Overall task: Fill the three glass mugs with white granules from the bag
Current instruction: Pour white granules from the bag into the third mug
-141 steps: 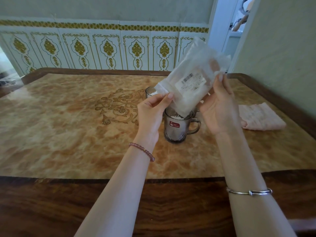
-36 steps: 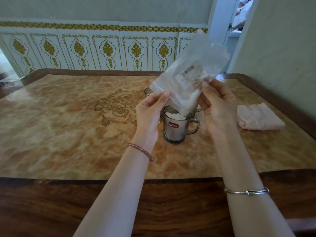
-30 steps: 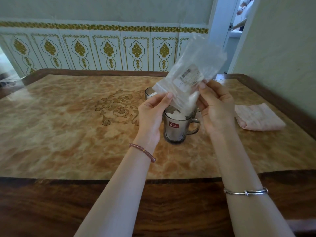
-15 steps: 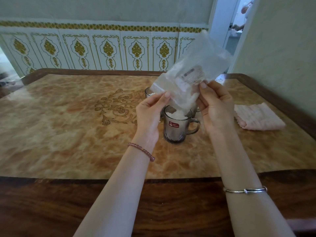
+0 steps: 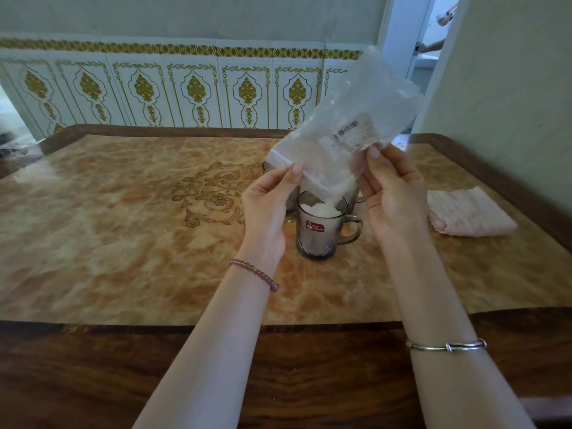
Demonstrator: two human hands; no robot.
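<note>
Clear plastic bag of white granules hangs tilted between both hands: the left hand pinches its lower open edge, the right hand pinches its side near a barcode label. Granules fall from its corner into the smoky glass mug marked "RED CHERRY", nearly full, on the marbled tabletop; two more mugs stand just behind it, mostly hidden

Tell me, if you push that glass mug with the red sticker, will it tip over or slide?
The mug would probably slide rather than tip: the table looks glossy, and the mug looks squat with a broad base. It is nearly full of white granules, so it is likely heavy for its size. Being glass, it could chip if knocked hard.
</note>
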